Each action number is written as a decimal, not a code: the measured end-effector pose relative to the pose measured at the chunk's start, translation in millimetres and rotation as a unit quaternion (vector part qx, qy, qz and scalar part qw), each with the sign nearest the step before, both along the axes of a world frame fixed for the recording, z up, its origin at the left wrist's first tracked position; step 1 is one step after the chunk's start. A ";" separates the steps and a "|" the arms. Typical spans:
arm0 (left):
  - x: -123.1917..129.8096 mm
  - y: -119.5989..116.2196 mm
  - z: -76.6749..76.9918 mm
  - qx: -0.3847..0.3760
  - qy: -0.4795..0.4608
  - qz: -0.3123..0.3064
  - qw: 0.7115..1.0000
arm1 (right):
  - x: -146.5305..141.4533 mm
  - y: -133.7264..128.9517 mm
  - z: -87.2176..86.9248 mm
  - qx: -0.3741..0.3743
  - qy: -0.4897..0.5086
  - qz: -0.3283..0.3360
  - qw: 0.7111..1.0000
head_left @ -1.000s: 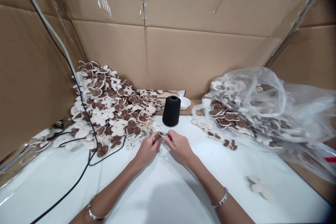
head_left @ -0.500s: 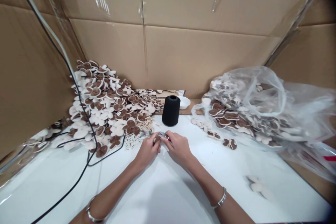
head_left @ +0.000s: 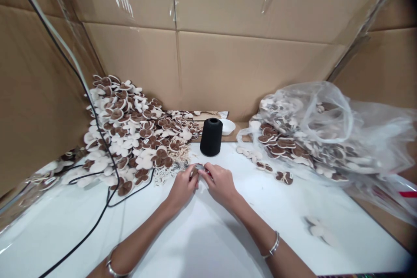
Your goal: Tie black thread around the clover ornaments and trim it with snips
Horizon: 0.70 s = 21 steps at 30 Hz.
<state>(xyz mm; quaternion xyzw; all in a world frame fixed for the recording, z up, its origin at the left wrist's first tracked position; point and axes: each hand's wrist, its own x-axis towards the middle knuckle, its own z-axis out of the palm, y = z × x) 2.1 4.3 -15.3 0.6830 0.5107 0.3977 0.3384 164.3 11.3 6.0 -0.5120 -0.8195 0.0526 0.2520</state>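
Observation:
My left hand [head_left: 183,186] is closed in a pinch on a small brown piece [head_left: 194,170], mostly hidden by the fingers. Close against it, my right hand [head_left: 220,183] is closed round a small red-handled metal tool [head_left: 200,167]. Its grey end points left toward the brown piece, and a bit of red shows between the fingers. Both hands are just above the white tabletop [head_left: 208,230]. Directly beyond them a black cone of thread [head_left: 211,138] stands upright. Small pale pieces [head_left: 164,176] lie scattered left of my left hand.
A large heap of brown and white flower-shaped fabric pieces [head_left: 130,126] fills the left. At right, similar pieces spill from a clear plastic bag [head_left: 335,113]. Behind the cone is a white bowl [head_left: 228,127]. A black cable [head_left: 104,208] crosses the left side. Cardboard walls [head_left: 228,69] enclose the table.
The whole view has shifted very slightly to the left. Both hands stay together, and the tool's grey end has turned slightly between the fingers.

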 end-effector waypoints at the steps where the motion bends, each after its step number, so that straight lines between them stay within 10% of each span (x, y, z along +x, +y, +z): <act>1: 0.0 -0.1 0.4 0.000 0.000 -0.001 1.000 | 0.0 0.0 0.5 -0.005 0.003 0.000 1.000; 21: -0.3 0.3 0.6 -0.003 -0.005 0.026 1.000 | 2.5 2.4 0.9 -0.045 0.077 -0.009 0.996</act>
